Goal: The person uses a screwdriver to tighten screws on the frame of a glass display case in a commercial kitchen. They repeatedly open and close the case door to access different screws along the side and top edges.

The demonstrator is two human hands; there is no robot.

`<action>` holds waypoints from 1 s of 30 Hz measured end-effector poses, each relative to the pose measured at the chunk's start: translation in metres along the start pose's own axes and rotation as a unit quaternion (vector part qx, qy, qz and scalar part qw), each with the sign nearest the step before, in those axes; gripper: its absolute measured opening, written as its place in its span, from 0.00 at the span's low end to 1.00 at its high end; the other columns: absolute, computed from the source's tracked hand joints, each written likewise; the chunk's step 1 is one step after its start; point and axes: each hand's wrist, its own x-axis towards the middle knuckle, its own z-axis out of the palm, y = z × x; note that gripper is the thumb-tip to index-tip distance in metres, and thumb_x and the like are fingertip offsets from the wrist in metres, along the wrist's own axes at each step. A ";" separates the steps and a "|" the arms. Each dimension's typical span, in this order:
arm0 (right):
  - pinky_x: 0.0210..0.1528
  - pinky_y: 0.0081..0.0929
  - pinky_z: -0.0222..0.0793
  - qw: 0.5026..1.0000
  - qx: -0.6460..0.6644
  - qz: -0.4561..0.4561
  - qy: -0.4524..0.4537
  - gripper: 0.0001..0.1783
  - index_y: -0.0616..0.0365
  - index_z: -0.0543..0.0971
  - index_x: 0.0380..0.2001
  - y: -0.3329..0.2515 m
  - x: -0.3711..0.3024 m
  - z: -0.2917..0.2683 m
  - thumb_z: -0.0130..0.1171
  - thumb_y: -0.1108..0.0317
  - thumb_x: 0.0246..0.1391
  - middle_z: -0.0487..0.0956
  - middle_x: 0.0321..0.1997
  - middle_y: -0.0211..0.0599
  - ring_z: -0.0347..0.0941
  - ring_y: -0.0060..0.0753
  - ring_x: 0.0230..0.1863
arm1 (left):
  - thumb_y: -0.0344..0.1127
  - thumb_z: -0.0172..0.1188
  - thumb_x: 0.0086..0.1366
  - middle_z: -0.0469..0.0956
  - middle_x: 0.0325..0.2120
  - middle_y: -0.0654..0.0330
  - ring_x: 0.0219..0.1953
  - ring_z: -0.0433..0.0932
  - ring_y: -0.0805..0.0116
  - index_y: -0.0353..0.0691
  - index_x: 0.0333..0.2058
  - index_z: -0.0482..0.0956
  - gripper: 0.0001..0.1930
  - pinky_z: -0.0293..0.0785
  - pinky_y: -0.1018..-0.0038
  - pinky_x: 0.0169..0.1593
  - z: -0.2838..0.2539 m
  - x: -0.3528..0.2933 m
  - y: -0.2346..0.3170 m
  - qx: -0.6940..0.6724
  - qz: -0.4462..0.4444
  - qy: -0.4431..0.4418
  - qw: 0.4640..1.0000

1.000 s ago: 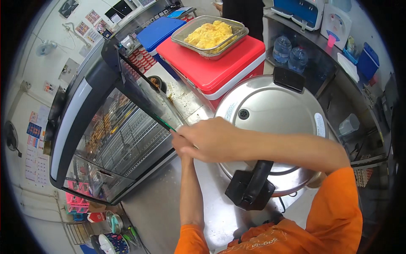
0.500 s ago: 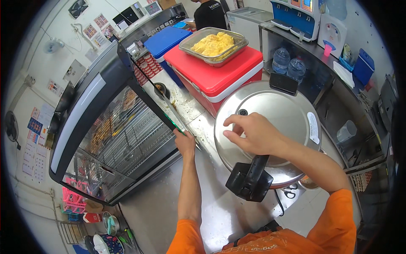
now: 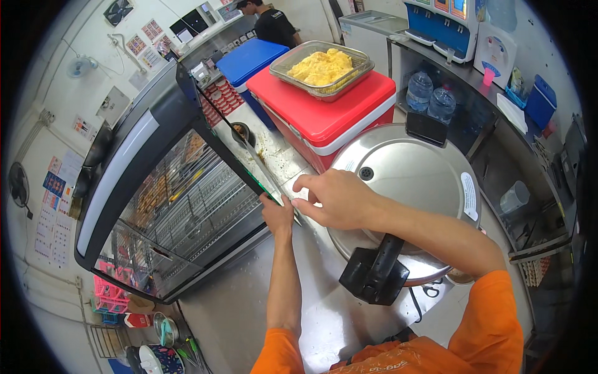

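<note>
My left hand point(image 3: 278, 213) is closed on the green-edged glass door point(image 3: 254, 181) at the open side of a black heated display case point(image 3: 146, 134). Wire racks inside the case hold browned food at the far end. Just beside my left hand hovers my right hand point(image 3: 336, 198), its fingers curled but apart and nothing seen between them. Below that hand and forearm is a big round pressure cooker point(image 3: 430, 181) with a steel lid and black handles. A long thin metal strip point(image 3: 265, 167) runs along the counter past my left fingers.
A red cooler box point(image 3: 324, 121) carries a glass dish point(image 3: 339, 93) of yellow food beyond the cooker. Behind it stands a blue cooler point(image 3: 252, 61). A small black bowl point(image 3: 242, 132) sits on the crumb-strewn counter. Farther back is another person point(image 3: 274, 28).
My right hand has moved left from over the cooker's lid to beside my left hand. The left hand keeps its hold on the door. The view has shifted slightly.
</note>
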 end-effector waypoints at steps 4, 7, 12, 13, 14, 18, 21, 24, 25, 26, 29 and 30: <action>0.37 0.39 0.75 1.000 0.003 0.008 0.003 0.17 0.59 0.79 0.42 -0.003 -0.005 -0.009 0.58 0.57 0.58 0.84 0.26 0.43 0.82 0.47 0.31 | 0.46 0.64 0.57 0.81 0.35 0.41 0.40 0.80 0.38 0.35 0.54 0.65 0.31 0.74 0.52 0.47 -0.001 -0.001 -0.006 0.008 0.012 0.002 1.000; 0.37 0.37 0.75 0.999 0.019 0.033 0.013 0.16 0.59 0.80 0.42 -0.004 -0.015 -0.023 0.60 0.59 0.57 0.84 0.26 0.44 0.82 0.46 0.30 | 0.48 0.65 0.56 0.81 0.37 0.42 0.41 0.80 0.39 0.35 0.55 0.64 0.34 0.74 0.53 0.48 -0.002 -0.003 -0.008 0.001 0.015 -0.001 1.000; 0.37 0.35 0.74 0.988 0.081 0.054 0.119 0.14 0.58 0.80 0.42 -0.005 -0.052 -0.062 0.61 0.61 0.57 0.83 0.27 0.42 0.81 0.42 0.31 | 0.55 0.67 0.53 0.80 0.43 0.42 0.44 0.80 0.40 0.34 0.59 0.61 0.43 0.74 0.53 0.50 -0.018 -0.013 -0.008 0.037 0.020 -0.005 0.999; 0.37 0.32 0.74 0.982 0.103 0.074 0.139 0.15 0.59 0.80 0.44 -0.005 -0.065 -0.071 0.62 0.63 0.57 0.83 0.28 0.41 0.81 0.38 0.31 | 0.57 0.68 0.53 0.79 0.45 0.42 0.46 0.80 0.40 0.34 0.60 0.60 0.45 0.74 0.54 0.51 -0.025 -0.018 -0.012 0.050 0.013 -0.014 0.999; 0.39 0.29 0.74 0.971 0.086 0.066 0.214 0.15 0.59 0.80 0.45 -0.004 -0.082 -0.079 0.62 0.64 0.56 0.84 0.31 0.40 0.81 0.33 0.33 | 0.56 0.68 0.54 0.78 0.47 0.42 0.48 0.79 0.42 0.33 0.61 0.60 0.45 0.73 0.55 0.52 -0.037 -0.025 -0.017 0.071 0.008 -0.007 0.997; 0.53 0.30 0.74 0.815 -0.006 0.139 0.563 0.22 0.70 0.76 0.49 0.027 -0.230 -0.141 0.46 0.58 0.69 0.83 0.41 0.46 0.80 0.36 0.44 | 0.46 0.66 0.60 0.73 0.57 0.47 0.59 0.73 0.51 0.32 0.61 0.64 0.36 0.68 0.62 0.61 -0.091 -0.072 -0.042 -0.003 0.083 -0.009 0.997; 0.52 0.38 0.76 0.625 0.051 0.195 0.754 0.24 0.71 0.72 0.53 0.102 -0.472 -0.139 0.49 0.57 0.69 0.79 0.48 0.53 0.79 0.45 0.49 | 0.42 0.56 0.67 0.74 0.54 0.46 0.56 0.73 0.55 0.39 0.60 0.67 0.25 0.68 0.58 0.59 -0.183 -0.169 -0.015 -0.604 -0.072 -0.189 0.771; 0.40 0.30 0.78 0.436 0.015 0.436 0.787 0.16 0.62 0.75 0.47 0.112 -0.700 0.003 0.52 0.59 0.68 0.76 0.38 0.37 0.75 0.33 0.36 | 0.66 0.53 0.63 0.76 0.42 0.57 0.41 0.75 0.62 0.46 0.55 0.71 0.33 0.71 0.65 0.46 -0.211 -0.300 -0.041 -0.842 -0.178 -0.362 0.359; 0.33 0.25 0.75 0.430 0.016 0.512 0.743 0.17 0.60 0.76 0.47 0.098 -0.766 0.061 0.50 0.57 0.69 0.73 0.33 0.33 0.71 0.28 0.29 | 0.70 0.54 0.61 0.77 0.32 0.62 0.30 0.76 0.65 0.47 0.50 0.74 0.33 0.72 0.72 0.36 -0.195 -0.345 -0.069 -0.837 -0.180 -0.419 0.303; 0.35 0.29 0.77 0.459 0.092 0.589 0.659 0.26 0.62 0.72 0.53 0.068 -0.829 0.123 0.44 0.49 0.70 0.80 0.39 0.39 0.78 0.37 0.36 | 0.70 0.56 0.60 0.75 0.28 0.62 0.26 0.75 0.67 0.47 0.50 0.74 0.33 0.71 0.73 0.30 -0.184 -0.366 -0.070 -0.841 -0.244 -0.448 0.179; 0.48 0.44 0.75 0.224 0.281 0.857 0.370 0.40 0.60 0.57 0.68 -0.004 -0.812 0.288 0.37 0.38 0.67 0.69 0.64 0.47 0.76 0.47 0.51 | 0.70 0.60 0.57 0.70 0.25 0.62 0.23 0.75 0.72 0.49 0.54 0.72 0.35 0.72 0.77 0.20 -0.166 -0.413 -0.042 -0.815 -0.392 -0.416 -0.095; 0.49 0.44 0.74 0.233 0.335 0.856 0.317 0.40 0.60 0.56 0.69 -0.009 -0.790 0.304 0.37 0.38 0.67 0.69 0.64 0.47 0.75 0.48 0.52 | 0.68 0.60 0.59 0.71 0.27 0.61 0.23 0.75 0.73 0.51 0.54 0.71 0.34 0.73 0.80 0.20 -0.165 -0.414 -0.022 -0.819 -0.400 -0.385 -0.144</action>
